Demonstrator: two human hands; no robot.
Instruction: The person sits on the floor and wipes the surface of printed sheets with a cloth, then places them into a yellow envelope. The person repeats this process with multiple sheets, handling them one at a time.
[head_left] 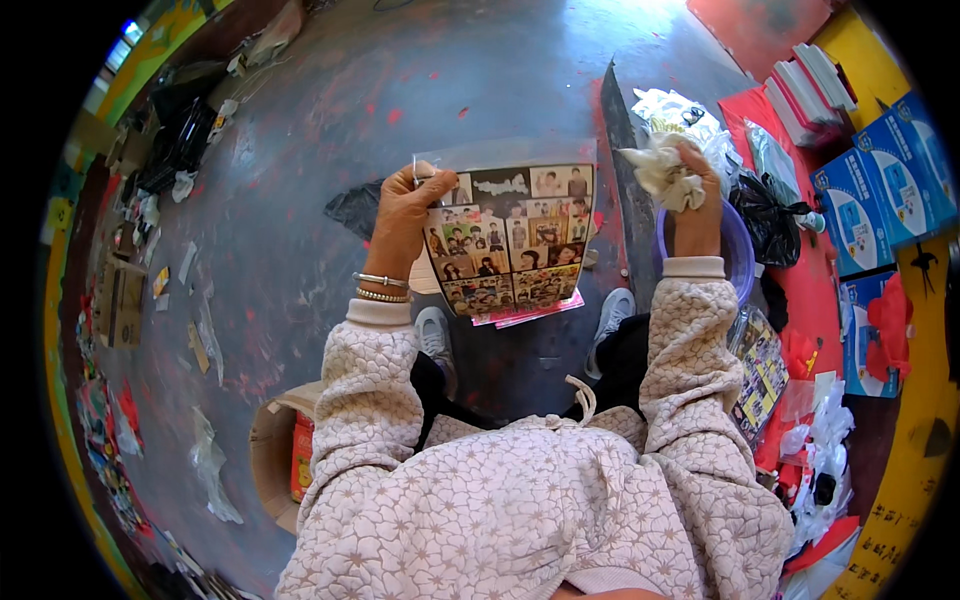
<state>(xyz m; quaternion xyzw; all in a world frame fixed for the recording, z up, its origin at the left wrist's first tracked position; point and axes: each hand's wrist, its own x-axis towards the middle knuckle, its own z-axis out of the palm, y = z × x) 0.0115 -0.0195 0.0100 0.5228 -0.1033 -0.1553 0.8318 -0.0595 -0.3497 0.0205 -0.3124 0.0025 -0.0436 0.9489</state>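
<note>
My left hand pinches the upper left corner of a photo sticker sheet in a clear plastic sleeve. Small printed pictures of people in a grid cover its face. The sleeve's transparent top edge sticks up beyond the print. Pink-edged paper shows just under the sheet's lower edge; whether it belongs to the same pack I cannot tell. Off to the right, my right hand is closed on a crumpled white cloth, held above a purple bucket and apart from the sheet.
White plastic bags, a black bag and another printed sheet lie at the right. Blue boxes stand along the yellow wall. An open cardboard box sits at my left. Scraps and boxes line the far left.
</note>
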